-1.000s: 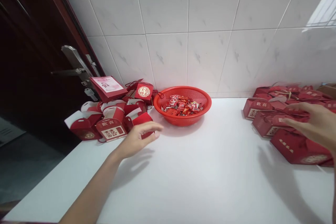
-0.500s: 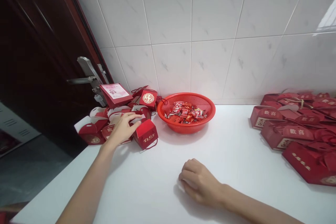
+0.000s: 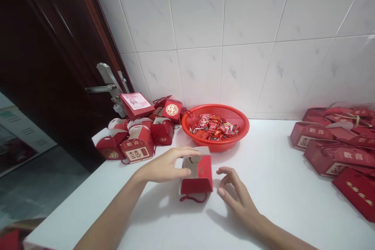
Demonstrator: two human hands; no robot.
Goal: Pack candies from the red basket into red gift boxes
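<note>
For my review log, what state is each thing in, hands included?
Middle box: top open, held by the left hand
Left hand: gripping that box
Right hand: empty, fingers part-curled, apart from the box
Basket: upright, holding wrapped packets
Left-side boxes: clustered, several open
Right-side boxes: packed together, closure unclear
Door handle: roughly level

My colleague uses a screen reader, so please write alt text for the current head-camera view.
A person's left hand holds a red box at a white table; the right hand, half curled, is beside it, not touching. Behind is a red basket of small wrapped packets; more red boxes cluster left and right.
</note>
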